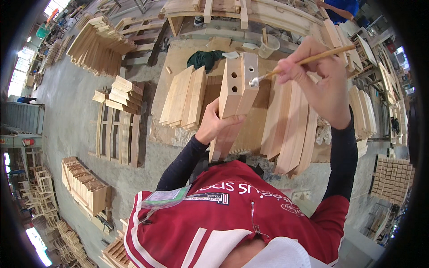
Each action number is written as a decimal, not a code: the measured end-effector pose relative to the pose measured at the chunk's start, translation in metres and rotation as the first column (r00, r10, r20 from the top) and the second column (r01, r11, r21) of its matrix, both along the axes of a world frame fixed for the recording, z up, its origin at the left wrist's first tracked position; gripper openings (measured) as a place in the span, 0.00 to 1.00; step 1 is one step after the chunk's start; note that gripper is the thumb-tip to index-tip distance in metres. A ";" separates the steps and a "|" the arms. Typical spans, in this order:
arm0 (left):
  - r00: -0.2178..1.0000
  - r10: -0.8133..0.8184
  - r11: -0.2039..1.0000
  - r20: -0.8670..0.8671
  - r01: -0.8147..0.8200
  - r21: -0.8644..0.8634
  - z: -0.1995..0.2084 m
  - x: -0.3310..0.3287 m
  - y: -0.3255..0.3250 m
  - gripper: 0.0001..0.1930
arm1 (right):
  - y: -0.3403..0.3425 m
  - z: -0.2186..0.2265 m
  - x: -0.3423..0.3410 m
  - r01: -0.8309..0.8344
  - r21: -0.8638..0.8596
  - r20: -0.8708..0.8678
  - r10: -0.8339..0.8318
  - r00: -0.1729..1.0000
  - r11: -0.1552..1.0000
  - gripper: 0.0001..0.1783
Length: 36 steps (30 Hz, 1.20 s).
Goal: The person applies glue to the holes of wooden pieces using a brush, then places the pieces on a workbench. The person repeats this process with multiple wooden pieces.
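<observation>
From my seat I see the left hand (217, 125) wrapped round the middle of two long wooden pieces (235, 96), held together side by side and standing roughly upright over the desk (172, 67); the fingers are closed tight on them, thumb across the front face. Round holes show near the top of the pieces, two on the left one and one on the right. The right hand (319, 78) is clamped on a thin wooden-handled brush (304, 61), which slants down to the left, and its pale tip touches the right edge of the right piece just below that piece's hole. The two hands are apart, with the pieces between them. Behind the left hand, a row of flat boards (185, 96) leans on the desk, and to the right, under the right forearm, a second batch of long slats (290, 125) fans out. Further back on the desk lie a dark green cloth (206, 58) and, near it, a clear plastic cup (269, 45). Off to the left, stacks of cut timber (100, 44) sit on the floor. At the bottom of the view I see a red-and-white top with dark sleeves (223, 219).
</observation>
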State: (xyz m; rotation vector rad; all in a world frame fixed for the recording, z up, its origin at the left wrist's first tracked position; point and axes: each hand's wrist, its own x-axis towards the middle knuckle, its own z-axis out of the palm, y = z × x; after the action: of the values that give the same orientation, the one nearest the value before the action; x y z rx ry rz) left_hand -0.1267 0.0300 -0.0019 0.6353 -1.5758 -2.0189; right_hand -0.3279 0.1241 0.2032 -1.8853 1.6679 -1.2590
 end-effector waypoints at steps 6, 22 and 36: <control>1.000 0.020 1.000 -0.016 -0.020 -0.002 0.002 0.000 0.000 0.32 | -0.005 0.001 -0.009 0.071 -0.082 -0.003 -0.072 0.997 0.994 0.06; 1.000 0.018 1.000 -0.002 -0.018 -0.022 -0.003 0.003 0.002 0.33 | -0.019 0.003 -0.001 0.022 -0.065 -0.022 -0.024 0.999 0.998 0.09; 0.996 0.025 0.993 -0.090 -0.036 -0.114 -0.009 0.033 -0.024 0.35 | -0.032 -0.219 -0.051 0.411 0.038 0.495 -0.374 0.784 0.911 0.08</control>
State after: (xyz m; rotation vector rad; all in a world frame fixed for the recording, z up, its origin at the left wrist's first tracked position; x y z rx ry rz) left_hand -0.0939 0.0062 -0.0106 0.5160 -1.6073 -1.8915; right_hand -0.3791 0.0921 -0.0153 -1.1143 1.7790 -1.8008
